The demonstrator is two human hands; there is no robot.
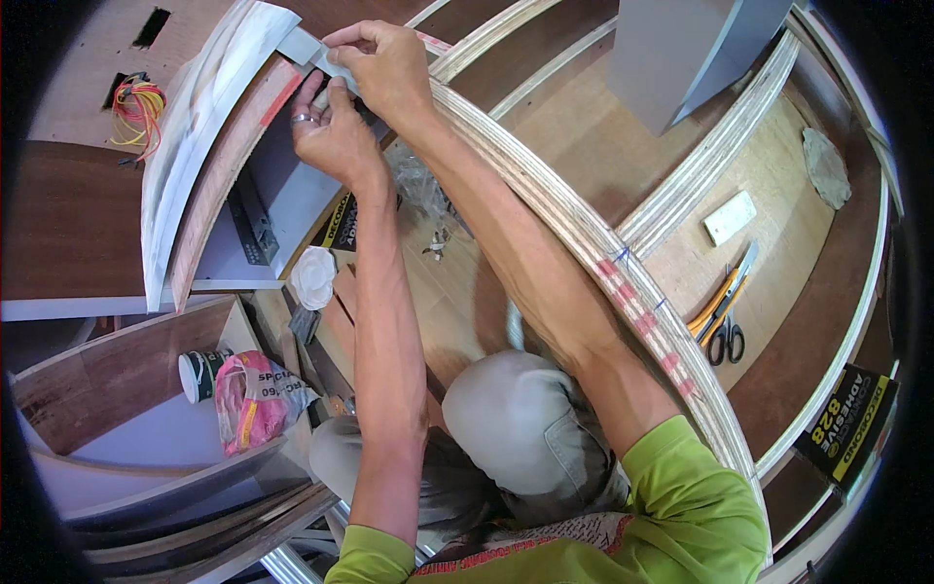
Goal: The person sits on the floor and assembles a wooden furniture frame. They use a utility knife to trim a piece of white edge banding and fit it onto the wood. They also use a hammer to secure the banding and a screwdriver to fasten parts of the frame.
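In the head view, you are reaching both arms forward and up to the top edge of a plywood panel [229, 161]. Your left hand [331, 131] is pressing its fingers against a grey laminate strip [300, 46] that is lying along that edge, the ring finger carrying one ring; the fingers are curling onto the strip rather than closing into a fist. Your right hand [384, 63] is pinching the same strip from above, thumb and forefinger clenching on it, probably so that it is staying flush with the edge while the other hand is steadying it. The strip is sitting at the corner where the panel is meeting a long curved plywood edge [584, 234], right between your two hands.

A white glossy sheet [199, 117] is bowing beside the panel on your left. Below it, inside a drawer box [107, 380], one tin can [199, 375] and one pink plastic bag [255, 399] are lying touching each other. To your right, on the brown board [778, 195], one pair of scissors [725, 326], one orange cutter [715, 302] and one white block [730, 217] are resting near each other, well apart from your hands. One bunch of yellow and red wires [136, 105] is poking from a cut-out at upper left.
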